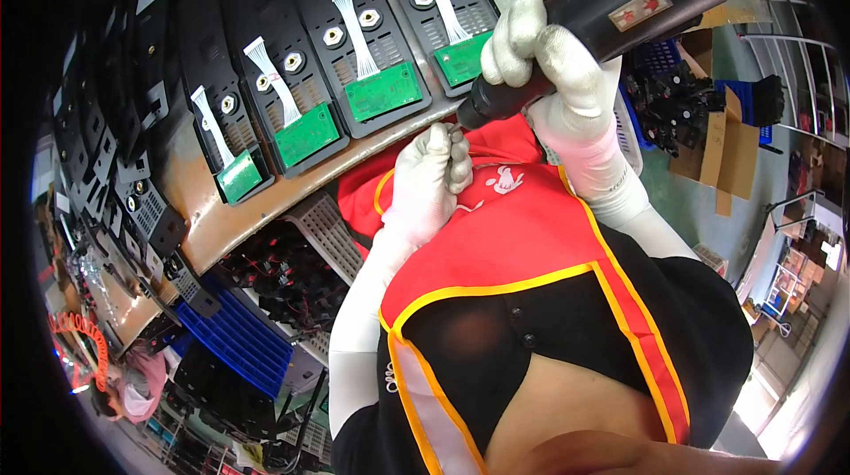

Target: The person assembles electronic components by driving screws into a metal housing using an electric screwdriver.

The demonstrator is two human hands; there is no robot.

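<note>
My right hand (571,77), in a white glove, is wrapped round a black power screwdriver (646,6) with an orange stripe. The tool lies tilted, its nose pointing down and left toward my left hand (431,169). That hand, gloved too, is closed in front of my red apron (496,209), its fingertips just by the tool's nose. Whatever its fingers may hold is hidden. Beyond my hands, a row of black slotted panels lies on the bench; the nearest carries a green circuit board (462,59), a white ribbon cable (443,1) and two hex nuts.
The worn bench edge (292,187) runs just beyond my left hand. More black panels (97,121) are stacked at the left. Below the bench stand a grey crate (332,240) of dark parts and a blue crate (235,342). Cardboard boxes (730,152) sit at the right.
</note>
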